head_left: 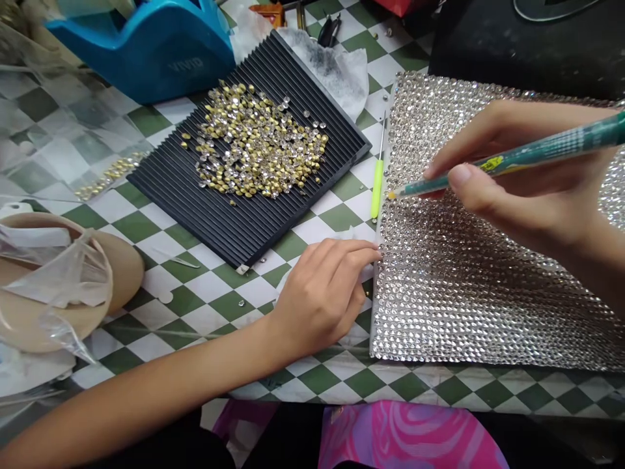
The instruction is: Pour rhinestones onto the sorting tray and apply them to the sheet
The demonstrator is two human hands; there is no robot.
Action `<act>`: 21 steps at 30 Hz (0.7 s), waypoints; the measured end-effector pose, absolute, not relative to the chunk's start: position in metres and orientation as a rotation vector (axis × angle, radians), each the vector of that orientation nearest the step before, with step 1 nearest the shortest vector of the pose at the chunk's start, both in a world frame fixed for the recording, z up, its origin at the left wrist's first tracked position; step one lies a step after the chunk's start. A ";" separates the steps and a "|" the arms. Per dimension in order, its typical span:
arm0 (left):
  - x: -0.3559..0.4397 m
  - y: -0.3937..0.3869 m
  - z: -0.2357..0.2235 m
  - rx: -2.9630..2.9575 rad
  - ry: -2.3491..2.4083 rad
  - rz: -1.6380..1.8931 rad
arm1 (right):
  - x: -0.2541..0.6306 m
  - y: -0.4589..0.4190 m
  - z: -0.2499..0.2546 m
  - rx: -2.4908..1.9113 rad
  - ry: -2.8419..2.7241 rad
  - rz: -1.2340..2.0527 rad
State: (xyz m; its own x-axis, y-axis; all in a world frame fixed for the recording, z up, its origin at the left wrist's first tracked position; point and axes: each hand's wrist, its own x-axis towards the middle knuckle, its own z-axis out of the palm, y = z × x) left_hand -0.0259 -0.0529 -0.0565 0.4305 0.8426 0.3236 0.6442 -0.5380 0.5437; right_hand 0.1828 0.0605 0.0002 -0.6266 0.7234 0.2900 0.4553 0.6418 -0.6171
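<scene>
A green pencil (537, 151) with a yellow tip is pinched between the thumb and fingers of my right hand (532, 176). Its tip touches or hovers just over the left edge of a panel (454, 286) covered in rows of clear rhinestones. My left hand (327, 290) rests on the table, fingers curled together, with a fingertip against the panel's left edge. Its thumb and palm are hidden, and white tissue shows beside it. Left of the panel, a ridged black tray (190, 195) carries a heap of loose gold-backed rhinestones (258, 146).
A needle tool with a lime handle (376, 189) lies along the panel's left edge. Behind the tray are a blue tape dispenser (151, 55) and crumpled tissue (336, 71). A beige container (122, 267) with plastic scraps stands left. Checked cloth (195, 286) covers the table.
</scene>
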 end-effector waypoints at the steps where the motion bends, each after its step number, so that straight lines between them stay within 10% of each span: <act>1: -0.026 -0.053 -0.056 2.352 1.272 0.821 | 0.183 0.060 0.000 -0.922 -2.335 0.687; 21: -0.027 -0.054 -0.059 2.345 1.266 0.857 | 0.191 0.065 -0.004 -0.893 -2.264 0.698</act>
